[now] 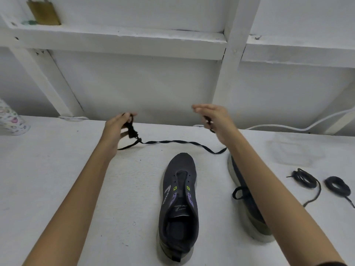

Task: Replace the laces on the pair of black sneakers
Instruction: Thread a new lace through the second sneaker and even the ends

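A black sneaker (179, 204) without laces lies in the middle of the white table, toe pointing away from me. A second black sneaker (247, 206) lies to its right, tilted on its side, still laced and partly hidden by my right forearm. A loose black lace (178, 142) stretches across the table beyond the shoes. My left hand (117, 127) grips a bunched end of that lace. My right hand (215, 118) holds the other end, raised above the table.
Two coiled black laces (303, 179) (337, 186) lie at the right. A clear plastic bag (292, 148) lies behind them. A white cable (299, 127) runs along the back wall. A patterned cloth object (11, 120) sits at far left. White shelf frames stand behind.
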A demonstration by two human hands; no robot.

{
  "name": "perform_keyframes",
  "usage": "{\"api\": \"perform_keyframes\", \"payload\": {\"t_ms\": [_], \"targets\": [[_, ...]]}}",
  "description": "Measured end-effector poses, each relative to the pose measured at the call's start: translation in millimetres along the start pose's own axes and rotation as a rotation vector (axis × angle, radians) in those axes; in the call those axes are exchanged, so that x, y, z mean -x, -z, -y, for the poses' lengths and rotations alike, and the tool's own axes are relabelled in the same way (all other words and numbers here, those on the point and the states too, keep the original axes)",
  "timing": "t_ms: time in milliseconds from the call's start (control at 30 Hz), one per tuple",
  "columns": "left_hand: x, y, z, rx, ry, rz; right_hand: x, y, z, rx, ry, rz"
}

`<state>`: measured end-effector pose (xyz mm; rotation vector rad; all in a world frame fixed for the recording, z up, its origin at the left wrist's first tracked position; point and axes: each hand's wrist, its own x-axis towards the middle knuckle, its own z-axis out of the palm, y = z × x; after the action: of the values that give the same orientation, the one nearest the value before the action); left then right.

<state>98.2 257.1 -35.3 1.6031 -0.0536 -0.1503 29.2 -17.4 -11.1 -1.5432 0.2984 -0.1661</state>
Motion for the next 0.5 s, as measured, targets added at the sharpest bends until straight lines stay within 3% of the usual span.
{"api": "perform_keyframes", "payload": {"t_ms": [133,233,333,500], "targets": [[12,-30,-37,-0.083,-0.198,0.182,6,-55,13,0.239,0.133,0.228],[21,-44,-49,-0.065,-0.274,0.257,4,-76,14,0.264,0.216,0.307],[24,-48,-48,-0.023,-0.319,0.15,-1,-74,16,0.275,0.239,0.208],[16,-28,-36,0.056,-0.229,-0.003,-10,-40,23,0.275,0.233,-0.068]]}}
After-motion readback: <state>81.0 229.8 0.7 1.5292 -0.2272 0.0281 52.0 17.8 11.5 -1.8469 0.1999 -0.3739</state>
